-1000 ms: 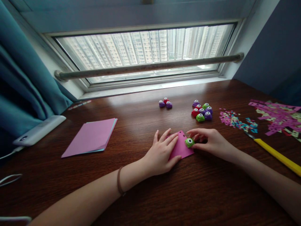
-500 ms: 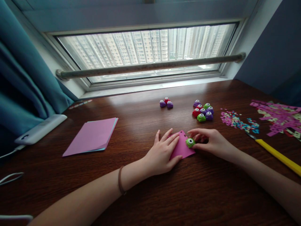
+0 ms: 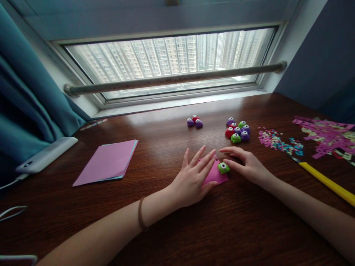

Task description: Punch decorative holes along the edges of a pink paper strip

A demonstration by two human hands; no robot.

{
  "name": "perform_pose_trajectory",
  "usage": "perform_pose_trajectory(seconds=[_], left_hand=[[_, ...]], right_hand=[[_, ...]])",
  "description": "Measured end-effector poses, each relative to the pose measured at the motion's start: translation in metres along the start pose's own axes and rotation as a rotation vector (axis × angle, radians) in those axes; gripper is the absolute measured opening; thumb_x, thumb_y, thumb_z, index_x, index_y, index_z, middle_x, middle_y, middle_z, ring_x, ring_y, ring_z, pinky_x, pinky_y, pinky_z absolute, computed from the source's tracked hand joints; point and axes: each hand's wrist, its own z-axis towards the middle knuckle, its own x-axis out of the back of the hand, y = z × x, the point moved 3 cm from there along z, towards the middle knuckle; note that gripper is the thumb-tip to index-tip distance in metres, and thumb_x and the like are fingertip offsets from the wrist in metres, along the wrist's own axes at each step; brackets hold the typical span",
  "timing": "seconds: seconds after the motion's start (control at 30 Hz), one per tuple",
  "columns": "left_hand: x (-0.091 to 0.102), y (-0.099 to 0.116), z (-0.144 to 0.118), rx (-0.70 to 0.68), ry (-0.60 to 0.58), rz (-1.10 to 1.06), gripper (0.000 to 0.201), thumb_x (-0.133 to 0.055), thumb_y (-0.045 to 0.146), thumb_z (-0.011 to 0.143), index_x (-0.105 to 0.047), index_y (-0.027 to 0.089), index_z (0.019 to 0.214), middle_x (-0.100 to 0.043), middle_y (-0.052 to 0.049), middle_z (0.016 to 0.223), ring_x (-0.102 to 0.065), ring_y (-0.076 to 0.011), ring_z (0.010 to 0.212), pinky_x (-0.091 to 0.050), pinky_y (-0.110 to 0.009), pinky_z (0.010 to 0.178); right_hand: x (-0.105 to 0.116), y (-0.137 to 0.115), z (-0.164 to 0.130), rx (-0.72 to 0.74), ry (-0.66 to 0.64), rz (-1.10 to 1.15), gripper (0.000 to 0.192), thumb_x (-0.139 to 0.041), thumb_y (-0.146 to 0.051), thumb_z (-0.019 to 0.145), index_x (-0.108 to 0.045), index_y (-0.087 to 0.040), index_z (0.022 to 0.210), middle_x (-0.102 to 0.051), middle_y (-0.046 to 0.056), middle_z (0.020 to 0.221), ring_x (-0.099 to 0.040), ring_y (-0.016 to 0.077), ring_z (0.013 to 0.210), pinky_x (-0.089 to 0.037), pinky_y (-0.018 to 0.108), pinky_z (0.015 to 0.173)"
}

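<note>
My left hand lies with its fingers spread over a small pink sheet of paper on the brown table. At the right edge of that sheet sits a green craft punch with a white top and a dark shape on it. Just right of the punch is my right hand, thumb and fingers apart and nothing held between them. Its thumb tip is close to the punch; whether they touch I cannot tell. Part of the pink sheet is hidden under my left fingers.
Several more punches cluster behind my right hand, with three others farther left. Confetti, paper strips and a yellow cutter lie to the right. A paper stack and a white device are on the left.
My right hand has let go of the green punch, its fingers opening just right of it. My left fingers have shifted slightly over the pink sheet.
</note>
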Motion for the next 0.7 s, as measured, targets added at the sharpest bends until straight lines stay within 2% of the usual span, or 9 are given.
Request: perform_pose_trajectory(seconds=[0.1, 0.2, 0.3, 0.43, 0.7], left_hand=[[0.000, 0.006, 0.005, -0.033, 0.011, 0.023, 0.061, -0.037, 0.043, 0.092, -0.012, 0.020, 0.142, -0.017, -0.004, 0.148, 0.003, -0.0263, 0.137, 0.012, -0.056, 0.105], [-0.006, 0.008, 0.008, -0.032, -0.017, 0.000, 0.060, -0.035, 0.040, 0.093, -0.007, 0.021, 0.142, -0.013, -0.002, 0.148, 0.003, -0.0239, 0.137, 0.010, -0.055, 0.106], [-0.012, 0.008, 0.008, -0.043, -0.050, -0.031, 0.059, -0.035, 0.041, 0.093, -0.007, 0.022, 0.142, -0.011, -0.001, 0.149, 0.003, -0.0225, 0.137, 0.007, -0.053, 0.108], [-0.015, 0.008, 0.008, -0.057, -0.056, -0.024, 0.057, -0.033, 0.040, 0.093, -0.009, 0.022, 0.142, -0.010, 0.000, 0.149, 0.004, -0.0222, 0.137, 0.010, -0.053, 0.107], [-0.011, 0.009, 0.007, -0.096, 0.002, -0.016, 0.052, -0.032, 0.035, 0.094, -0.015, 0.019, 0.141, -0.024, -0.004, 0.146, -0.002, -0.0231, 0.137, 0.013, -0.056, 0.105]], right_hand=[[-0.003, 0.004, 0.002, 0.084, 0.069, -0.039, 0.036, -0.051, -0.038, 0.083, -0.055, -0.020, 0.114, -0.053, 0.008, 0.119, -0.044, 0.0244, 0.116, -0.032, 0.042, 0.101], [-0.009, 0.009, 0.003, 0.148, 0.089, -0.161, 0.039, -0.050, -0.037, 0.083, -0.052, -0.019, 0.117, -0.049, 0.009, 0.124, -0.035, 0.0255, 0.122, -0.026, 0.044, 0.105], [-0.014, 0.012, 0.002, 0.169, 0.079, -0.273, 0.041, -0.049, -0.036, 0.083, -0.049, -0.018, 0.119, -0.049, 0.010, 0.124, -0.032, 0.0263, 0.124, -0.025, 0.046, 0.105], [-0.017, 0.015, 0.002, 0.169, 0.067, -0.352, 0.041, -0.046, -0.033, 0.083, -0.047, -0.016, 0.120, -0.048, 0.011, 0.125, -0.031, 0.0257, 0.124, -0.026, 0.045, 0.105], [-0.020, 0.020, 0.003, 0.154, 0.060, -0.440, 0.043, -0.042, -0.030, 0.082, -0.046, -0.010, 0.120, -0.046, 0.015, 0.126, -0.029, 0.0278, 0.124, -0.028, 0.046, 0.104]])
